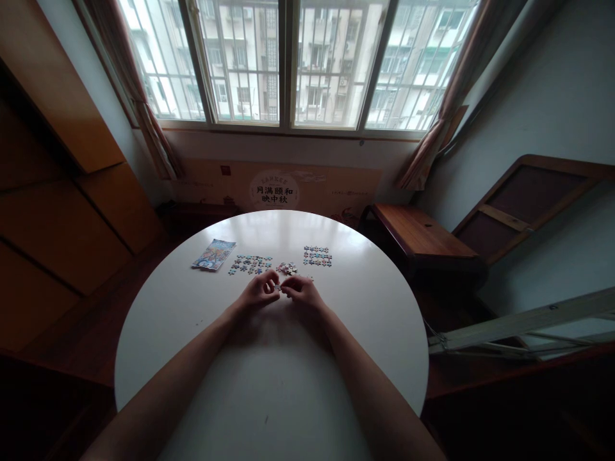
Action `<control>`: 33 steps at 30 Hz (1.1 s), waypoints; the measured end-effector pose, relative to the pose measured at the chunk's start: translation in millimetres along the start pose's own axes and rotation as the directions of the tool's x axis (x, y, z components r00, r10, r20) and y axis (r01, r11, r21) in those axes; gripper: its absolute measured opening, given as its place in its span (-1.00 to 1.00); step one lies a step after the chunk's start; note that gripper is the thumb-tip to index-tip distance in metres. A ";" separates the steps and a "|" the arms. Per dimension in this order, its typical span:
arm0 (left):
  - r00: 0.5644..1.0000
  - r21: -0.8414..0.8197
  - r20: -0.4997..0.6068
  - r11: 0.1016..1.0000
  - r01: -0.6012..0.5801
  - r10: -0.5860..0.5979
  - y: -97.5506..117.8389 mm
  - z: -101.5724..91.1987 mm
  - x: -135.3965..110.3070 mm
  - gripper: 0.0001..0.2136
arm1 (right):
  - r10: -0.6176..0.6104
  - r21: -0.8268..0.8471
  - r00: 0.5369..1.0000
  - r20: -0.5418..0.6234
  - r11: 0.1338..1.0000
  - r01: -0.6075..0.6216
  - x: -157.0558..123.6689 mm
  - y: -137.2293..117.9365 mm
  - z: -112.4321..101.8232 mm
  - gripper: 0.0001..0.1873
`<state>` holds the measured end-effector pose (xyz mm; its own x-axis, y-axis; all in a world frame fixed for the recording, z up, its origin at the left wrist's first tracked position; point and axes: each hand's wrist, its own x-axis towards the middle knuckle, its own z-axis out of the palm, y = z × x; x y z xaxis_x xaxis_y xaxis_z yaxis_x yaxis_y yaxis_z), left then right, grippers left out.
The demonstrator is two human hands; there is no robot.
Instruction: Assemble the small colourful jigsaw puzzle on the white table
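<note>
My left hand (pixel 262 289) and my right hand (pixel 302 290) meet above the white round table (pixel 269 378), fingertips almost touching. Between them is a small jigsaw puzzle piece (pixel 277 287), pinched from both sides; whether it is one piece or two I cannot tell. Just beyond my fingers lies a loose pile of puzzle pieces (pixel 288 269). Rows of spread pieces (pixel 250 264) are to the left of the pile, and more neat rows of pieces (pixel 317 256) lie to its right. A colourful printed picture sheet or packet (pixel 214 255) rests at the far left.
A low wooden bench (pixel 423 230) stands behind the table on the right, near a leaning wooden frame (pixel 523 198). A metal ladder-like frame (pixel 523 323) reaches toward the table's right edge. Wooden cabinets (pixel 62 218) line the left side, and a printed cardboard panel (pixel 331 182) sits under the window.
</note>
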<state>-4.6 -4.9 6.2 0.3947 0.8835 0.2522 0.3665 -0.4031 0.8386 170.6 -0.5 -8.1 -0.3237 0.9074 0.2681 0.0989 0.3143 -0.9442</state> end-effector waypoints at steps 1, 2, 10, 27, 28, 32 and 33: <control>1.000 0.003 0.000 1.000 -0.002 0.002 -0.6 0.1 -0.2 -0.87 | 0.000 -0.001 1.000 0.003 1.000 0.000 0.1 0.4 0.1 -0.81; 1.000 0.003 -0.002 1.000 -0.005 0.005 -1.1 0.2 -0.3 -0.87 | 0.001 -0.002 1.000 0.004 1.000 -0.001 0.1 0.7 0.2 -0.81; 0.999 -0.009 -0.015 0.999 -0.046 0.045 -1.9 0.9 0.8 -0.89 | -0.027 -0.009 0.999 0.023 1.000 0.027 -0.1 -2.2 -0.3 -0.83; 0.999 -0.006 0.004 0.999 -0.049 0.049 -8.4 0.8 1.1 -0.88 | -0.039 -0.011 0.998 0.041 0.999 0.039 0.5 2.5 -0.5 -0.86; 0.999 -0.008 0.003 0.999 -0.050 0.050 -8.5 0.9 1.2 -0.89 | -0.038 -0.011 0.998 0.041 0.999 0.039 0.6 2.7 -0.5 -0.86; 0.999 -0.011 -0.002 0.999 -0.051 0.051 -9.1 0.8 1.4 -0.89 | -0.039 -0.012 0.999 0.037 0.999 0.040 0.7 3.7 -0.5 -0.86; 0.999 -0.010 -0.002 0.999 -0.052 0.052 -9.2 0.7 1.4 -0.88 | -0.039 -0.011 0.999 0.036 0.999 0.040 0.5 3.9 -0.4 -0.86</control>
<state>-6.7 0.0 -1.5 0.4118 0.8618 0.2961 0.3373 -0.4460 0.8290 171.2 1.4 -11.5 -0.3606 0.8839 0.2979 0.0962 0.3529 -0.9307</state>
